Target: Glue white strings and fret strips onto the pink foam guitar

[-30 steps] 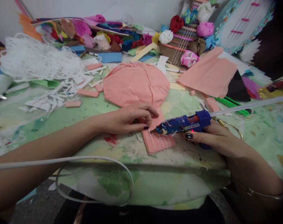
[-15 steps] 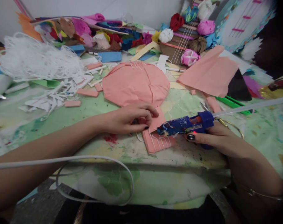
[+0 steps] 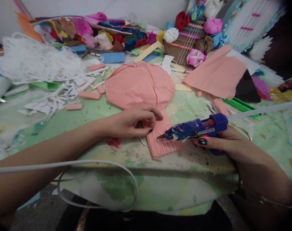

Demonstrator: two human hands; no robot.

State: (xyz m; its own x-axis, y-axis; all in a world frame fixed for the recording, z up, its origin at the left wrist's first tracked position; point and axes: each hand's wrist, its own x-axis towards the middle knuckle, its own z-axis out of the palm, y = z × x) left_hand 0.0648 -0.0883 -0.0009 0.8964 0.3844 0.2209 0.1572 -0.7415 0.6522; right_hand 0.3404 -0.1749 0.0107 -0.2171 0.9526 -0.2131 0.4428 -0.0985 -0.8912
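Observation:
My right hand grips a blue hot glue gun, its red light lit and a long clear glue stick standing out at the back. The nozzle points left, over a narrow strip covered in pink paper, with short white strings across its near end. My left hand lies over the strip's left edge, fingers curled and pressing on it. Beyond the strip, joined to it, lies a round pink paper-covered body with white strings at its far edge. A white string loop shows below my left thumb.
A heap of white string and paper scraps lie at the left. Behind stand a string-fronted piece with paper flowers and crumpled coloured paper. Pink paper and scissors lie right. A white cable loops in front.
The glue gun in my right hand has shifted slightly right, its nozzle drawn away from the strings. My left hand has stayed almost in place on the pink strip.

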